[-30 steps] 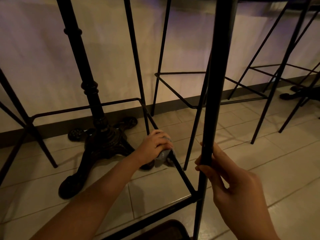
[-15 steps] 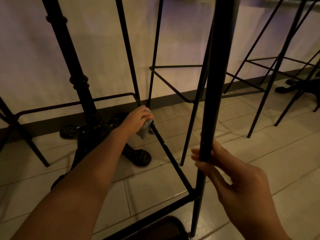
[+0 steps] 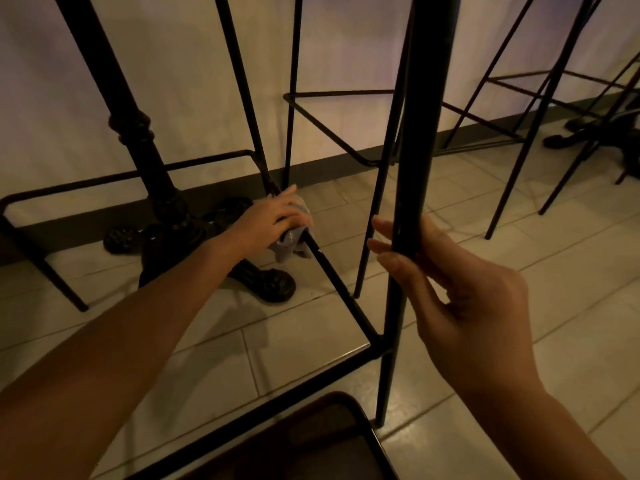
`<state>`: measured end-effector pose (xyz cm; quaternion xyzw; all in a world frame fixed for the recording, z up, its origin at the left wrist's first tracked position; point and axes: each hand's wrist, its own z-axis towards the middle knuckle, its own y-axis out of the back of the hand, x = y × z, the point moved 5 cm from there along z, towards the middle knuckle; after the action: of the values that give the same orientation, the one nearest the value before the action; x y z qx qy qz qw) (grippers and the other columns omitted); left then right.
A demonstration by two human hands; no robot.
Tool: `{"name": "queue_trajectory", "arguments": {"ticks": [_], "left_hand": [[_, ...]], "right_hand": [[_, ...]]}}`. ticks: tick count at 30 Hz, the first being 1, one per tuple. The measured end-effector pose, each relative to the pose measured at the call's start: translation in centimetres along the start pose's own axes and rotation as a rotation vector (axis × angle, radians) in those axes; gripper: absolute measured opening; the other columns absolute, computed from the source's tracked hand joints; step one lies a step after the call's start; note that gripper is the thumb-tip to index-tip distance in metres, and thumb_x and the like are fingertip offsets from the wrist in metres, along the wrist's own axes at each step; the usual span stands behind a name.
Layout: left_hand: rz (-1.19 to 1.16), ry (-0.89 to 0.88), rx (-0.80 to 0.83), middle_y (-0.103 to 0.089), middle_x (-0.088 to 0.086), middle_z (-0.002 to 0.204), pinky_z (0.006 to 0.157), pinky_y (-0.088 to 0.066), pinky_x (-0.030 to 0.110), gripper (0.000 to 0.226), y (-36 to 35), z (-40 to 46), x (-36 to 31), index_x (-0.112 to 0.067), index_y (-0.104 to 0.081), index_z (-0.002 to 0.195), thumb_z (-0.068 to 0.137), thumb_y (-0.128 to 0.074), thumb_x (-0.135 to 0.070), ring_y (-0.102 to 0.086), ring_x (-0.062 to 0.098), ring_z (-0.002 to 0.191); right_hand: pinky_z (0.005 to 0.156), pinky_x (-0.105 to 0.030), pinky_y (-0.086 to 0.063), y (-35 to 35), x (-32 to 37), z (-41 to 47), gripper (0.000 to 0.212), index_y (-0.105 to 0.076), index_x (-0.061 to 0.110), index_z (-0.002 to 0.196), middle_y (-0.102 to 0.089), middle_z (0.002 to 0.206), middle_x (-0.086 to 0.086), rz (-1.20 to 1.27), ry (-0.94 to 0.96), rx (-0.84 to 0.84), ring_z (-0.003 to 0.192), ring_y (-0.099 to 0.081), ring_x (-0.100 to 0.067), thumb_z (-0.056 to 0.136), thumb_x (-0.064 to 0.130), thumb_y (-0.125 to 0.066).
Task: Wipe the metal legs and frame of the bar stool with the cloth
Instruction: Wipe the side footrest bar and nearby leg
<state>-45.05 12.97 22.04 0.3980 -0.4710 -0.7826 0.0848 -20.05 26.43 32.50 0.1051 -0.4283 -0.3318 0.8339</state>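
Observation:
The black metal bar stool fills the view; its near leg (image 3: 420, 140) rises through the middle and its footrest rail (image 3: 341, 292) runs away from me toward the far leg (image 3: 242, 81). My left hand (image 3: 273, 220) grips a grey cloth (image 3: 289, 244) wrapped round the far end of that rail, close to the far leg. My right hand (image 3: 460, 299) holds the near leg at mid height, fingers curled round it.
An ornate cast-iron table pedestal (image 3: 149, 161) with feet (image 3: 273, 282) stands just left of my left hand. More thin-legged stools (image 3: 540, 109) line the white wall to the right. A dark stool seat (image 3: 311, 445) sits at the bottom edge. The floor is pale tile.
My left hand slid the cloth along the rail from its middle toward the far leg, and it now sits slightly back from the corner. My right hand keeps its hold on the near leg.

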Motion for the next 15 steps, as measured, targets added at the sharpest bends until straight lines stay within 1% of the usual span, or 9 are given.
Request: {"name": "queue_trajectory", "arguments": {"ticks": [2, 5, 7, 9, 12, 14, 15], "left_hand": [[-0.001, 0.058, -0.041, -0.052, 0.007, 0.135, 0.114, -0.013, 0.035, 0.021, 0.8, 1.0, 1.6, -0.013, -0.07, 0.099, 0.093, -0.05, -0.009, -0.019, 0.011, 0.139], [-0.01, 0.101, -0.094, -0.055, 0.006, 0.128, 0.109, -0.021, 0.029, 0.024, 1.9, 2.5, 3.0, -0.007, -0.068, 0.103, 0.095, -0.045, -0.004, -0.024, 0.015, 0.138], [-0.008, 0.149, -0.104, -0.056, 0.009, 0.125, 0.102, -0.025, 0.02, 0.025, 2.5, 3.5, 3.9, -0.004, -0.066, 0.104, 0.096, -0.043, -0.004, -0.033, 0.019, 0.135], [0.013, 0.196, -0.093, -0.056, 0.011, 0.123, 0.096, -0.026, 0.018, 0.025, 2.7, 4.3, 4.3, -0.002, -0.065, 0.105, 0.096, -0.042, -0.005, -0.04, 0.024, 0.129], [0.028, 0.213, -0.085, -0.056, 0.012, 0.119, 0.098, -0.028, 0.022, 0.025, 2.4, 4.3, 3.9, 0.0, -0.065, 0.104, 0.096, -0.042, -0.005, -0.043, 0.026, 0.126], [0.007, 0.179, -0.084, -0.057, 0.013, 0.122, 0.103, -0.027, 0.024, 0.024, 1.8, 3.5, 2.5, 0.001, -0.065, 0.103, 0.096, -0.043, -0.004, -0.038, 0.022, 0.131], [-0.017, 0.165, -0.079, -0.057, 0.012, 0.123, 0.107, -0.025, 0.027, 0.024, 1.3, 2.8, 1.7, 0.001, -0.066, 0.102, 0.096, -0.044, -0.004, -0.034, 0.02, 0.134]], "right_hand": [[0.079, 0.0, -0.042, 0.0, -0.2, -0.1, 0.046, -0.05, 0.014, 0.129, -0.061, 0.103, 0.024, 0.007, -0.005, -0.016, 0.096, -0.058, 0.012, 0.086, 0.031, -0.049], [0.074, 0.001, -0.043, 0.0, -0.2, -0.2, 0.044, -0.052, 0.015, 0.127, -0.066, 0.097, 0.019, -0.013, 0.002, -0.037, 0.092, -0.061, 0.009, 0.085, 0.029, -0.051], [0.077, 0.0, -0.042, -0.1, -0.2, -0.1, 0.043, -0.053, 0.015, 0.125, -0.067, 0.097, 0.017, -0.019, 0.014, -0.038, 0.091, -0.062, 0.008, 0.084, 0.029, -0.051], [0.081, 0.0, -0.041, -0.1, -0.1, 0.1, 0.043, -0.051, 0.015, 0.124, -0.066, 0.098, 0.016, -0.025, 0.032, -0.045, 0.093, -0.061, 0.01, 0.083, 0.028, -0.051], [0.08, -0.001, -0.042, -0.1, -0.3, 0.2, 0.043, -0.051, 0.014, 0.124, -0.068, 0.097, 0.014, -0.002, 0.031, -0.032, 0.092, -0.061, 0.009, 0.083, 0.027, -0.052], [0.077, -0.001, -0.044, 0.0, -0.5, 0.1, 0.042, -0.052, 0.014, 0.124, -0.069, 0.096, 0.013, 0.007, 0.028, -0.031, 0.091, -0.062, 0.007, 0.084, 0.027, -0.052], [0.077, -0.001, -0.044, 0.0, -0.4, 0.2, 0.043, -0.052, 0.014, 0.124, -0.069, 0.096, 0.012, 0.005, 0.029, -0.029, 0.091, -0.062, 0.007, 0.084, 0.028, -0.052]]}}
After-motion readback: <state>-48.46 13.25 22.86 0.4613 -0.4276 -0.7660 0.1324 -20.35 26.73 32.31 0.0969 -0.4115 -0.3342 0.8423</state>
